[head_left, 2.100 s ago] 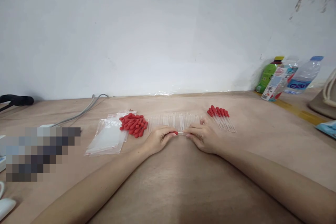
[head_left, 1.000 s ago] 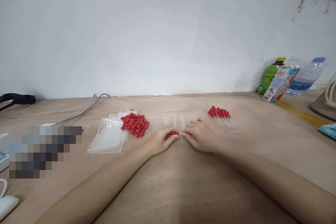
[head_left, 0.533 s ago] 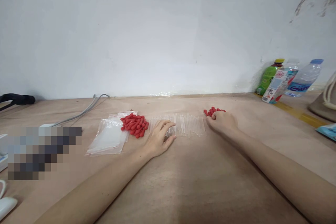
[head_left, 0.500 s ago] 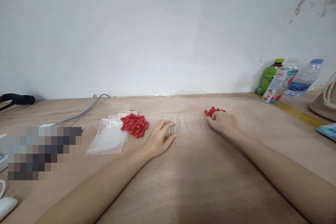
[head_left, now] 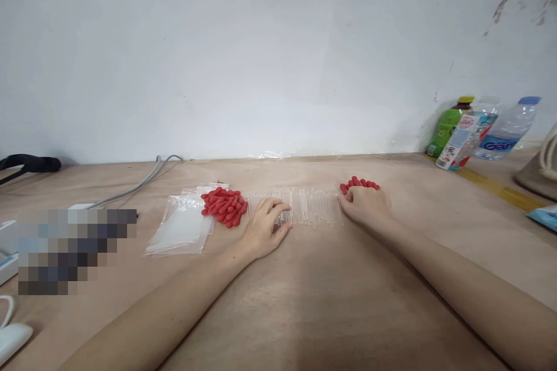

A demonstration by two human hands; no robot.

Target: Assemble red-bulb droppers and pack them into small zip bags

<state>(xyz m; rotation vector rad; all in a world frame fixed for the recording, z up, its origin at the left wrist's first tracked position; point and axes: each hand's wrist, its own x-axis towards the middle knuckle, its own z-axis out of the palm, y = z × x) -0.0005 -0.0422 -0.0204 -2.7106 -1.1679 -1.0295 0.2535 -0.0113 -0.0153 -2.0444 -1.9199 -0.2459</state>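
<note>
Brown counter point(head_left: 278, 307) has many clear tubes point(head_left: 314, 207), L hand point(head_left: 266, 227) over them w/ fingers apart, & loose red bulbs point(head_left: 224, 206) left of tubes, so lots seems left, while R hand point(head_left: 366, 204), right of tubes, part-hides a small red bunch point(head_left: 355, 181), poss. done, & can't tell its grip.

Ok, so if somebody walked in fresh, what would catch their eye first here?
Probably the heap of red bulbs, bright against the wooden table, at the left end of the row of clear tubes. Next, perhaps the left hand, thumb and fingers apart, over the row's left part, and the right hand, partly covering a smaller red cluster right of the row.
</note>
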